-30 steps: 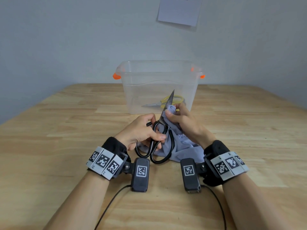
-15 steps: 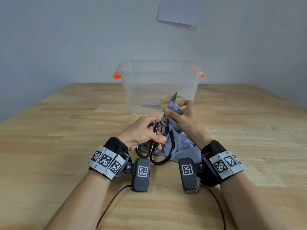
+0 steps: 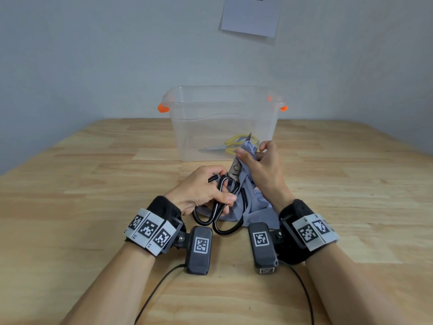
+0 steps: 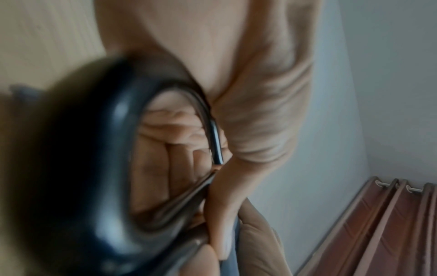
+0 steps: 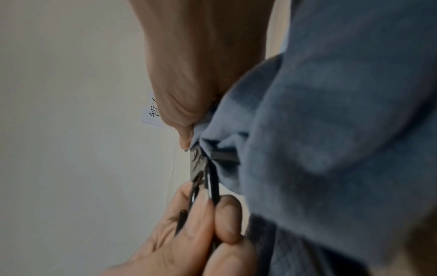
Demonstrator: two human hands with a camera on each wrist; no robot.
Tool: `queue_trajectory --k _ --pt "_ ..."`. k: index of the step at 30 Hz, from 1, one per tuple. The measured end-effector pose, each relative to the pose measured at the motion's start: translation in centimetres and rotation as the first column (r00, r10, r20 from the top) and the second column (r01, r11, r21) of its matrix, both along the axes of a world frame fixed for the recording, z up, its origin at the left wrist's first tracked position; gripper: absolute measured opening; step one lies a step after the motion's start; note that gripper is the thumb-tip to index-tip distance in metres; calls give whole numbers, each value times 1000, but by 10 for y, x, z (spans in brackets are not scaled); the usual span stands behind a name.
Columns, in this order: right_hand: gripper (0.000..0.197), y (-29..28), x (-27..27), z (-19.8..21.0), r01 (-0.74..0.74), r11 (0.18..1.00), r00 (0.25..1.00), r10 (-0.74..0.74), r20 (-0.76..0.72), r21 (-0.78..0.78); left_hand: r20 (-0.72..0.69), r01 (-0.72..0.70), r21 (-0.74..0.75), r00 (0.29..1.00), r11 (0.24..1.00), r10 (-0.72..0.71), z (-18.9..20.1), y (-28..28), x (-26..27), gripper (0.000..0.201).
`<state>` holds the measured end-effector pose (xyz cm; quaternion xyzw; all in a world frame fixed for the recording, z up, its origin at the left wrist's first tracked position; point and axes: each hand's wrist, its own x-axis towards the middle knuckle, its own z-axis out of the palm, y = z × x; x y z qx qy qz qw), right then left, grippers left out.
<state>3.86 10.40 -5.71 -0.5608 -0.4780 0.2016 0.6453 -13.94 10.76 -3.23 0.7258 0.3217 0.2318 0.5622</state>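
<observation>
Head view: left hand (image 3: 201, 190) grips the scissors (image 3: 234, 172) by the handles over the table (image 3: 93, 184); right hand (image 3: 264, 170) pinches the cloth (image 3: 257, 213) around the blade. The tip protrudes past the cloth and the blades are apparently closed; the wrist views are blurred.

My right hand (image 3: 264, 170) and the grey cloth (image 3: 251, 207) are covering most of the blades of the black scissors (image 3: 235, 171). Their handle loop (image 4: 89, 168) is blurring in the left wrist view. The frame edge is cropping the wall paper (image 3: 250, 17).

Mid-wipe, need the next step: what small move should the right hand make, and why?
Probably slide the cloth off the blade tip: the right hand pinches it just below the tip, while the left hand grips the scissors handles.
</observation>
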Motion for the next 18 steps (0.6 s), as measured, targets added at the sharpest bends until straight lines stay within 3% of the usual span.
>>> queue_trajectory --k 10,18 --pt "40 2 5 -1 97 993 994 -100 49 63 -14 -1 -12 1000 1000 1 2 -4 1 30" --pt "38 -1 8 1 63 996 991 -54 -125 70 -22 -20 -71 1000 997 18 2 -1 1 30"
